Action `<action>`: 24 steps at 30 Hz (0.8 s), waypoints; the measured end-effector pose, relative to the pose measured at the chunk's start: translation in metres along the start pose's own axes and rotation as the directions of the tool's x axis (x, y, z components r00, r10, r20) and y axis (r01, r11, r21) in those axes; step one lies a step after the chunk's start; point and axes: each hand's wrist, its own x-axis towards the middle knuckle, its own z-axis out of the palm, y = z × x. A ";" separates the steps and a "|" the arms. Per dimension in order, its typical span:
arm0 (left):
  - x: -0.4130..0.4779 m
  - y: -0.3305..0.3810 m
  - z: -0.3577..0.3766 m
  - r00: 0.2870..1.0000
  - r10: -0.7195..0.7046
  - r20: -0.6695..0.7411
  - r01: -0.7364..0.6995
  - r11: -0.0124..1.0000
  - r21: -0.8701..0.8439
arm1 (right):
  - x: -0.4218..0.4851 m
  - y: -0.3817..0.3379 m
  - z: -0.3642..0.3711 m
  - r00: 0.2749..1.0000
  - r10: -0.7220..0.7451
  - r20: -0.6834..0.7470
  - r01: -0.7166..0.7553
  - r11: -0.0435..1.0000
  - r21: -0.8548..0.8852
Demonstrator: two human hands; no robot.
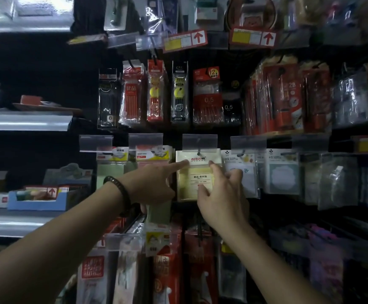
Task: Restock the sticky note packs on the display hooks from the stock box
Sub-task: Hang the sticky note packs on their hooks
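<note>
With the yellow pack (192, 182) on the hook (198, 153), the right hand (221, 195) pinching its right side and the left hand (154, 183) pressing its header with a straight forefinger (other fingers unclear), hanging looks nearly done; next, slide it back and release gently.

Dim shop; blk back wall (82, 80), metal shelves (25, 122) on L, glare top-L.

Sticky note pack (197, 172): pale yellow, white header, red logo. Lower pack (157, 212): pale green. Leftmost pack (110, 172): green pad, yellow-white header. Bracelet (119, 190): black beads. Box (38, 202): blue. Price tags (185, 40): red, yellow patch, red arrow.
</note>
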 end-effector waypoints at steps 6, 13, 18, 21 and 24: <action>-0.046 -0.015 0.002 0.989 -0.085 -0.120 0.025 0.901 -0.433 | -0.025 0.013 0.005 0.958 -0.131 -0.254 0.154 0.985 0.072; -0.115 -0.020 0.043 0.843 -0.408 -0.351 -0.129 0.479 -0.868 | -0.088 -0.020 0.033 0.935 0.231 0.268 -0.354 0.583 0.731; -0.143 -0.025 0.060 0.774 -0.500 -0.389 -0.219 0.364 -0.905 | -0.099 -0.043 0.049 0.821 0.131 0.555 -0.570 0.243 0.785; -0.159 -0.029 0.061 0.794 -0.458 -0.400 -0.196 0.431 -0.881 | -0.104 -0.059 0.049 0.915 0.108 0.389 -0.402 0.330 0.854; -0.174 -0.037 0.051 0.827 -0.448 -0.338 -0.090 0.488 -0.868 | -0.097 -0.072 0.044 0.949 0.084 0.303 -0.314 0.328 0.891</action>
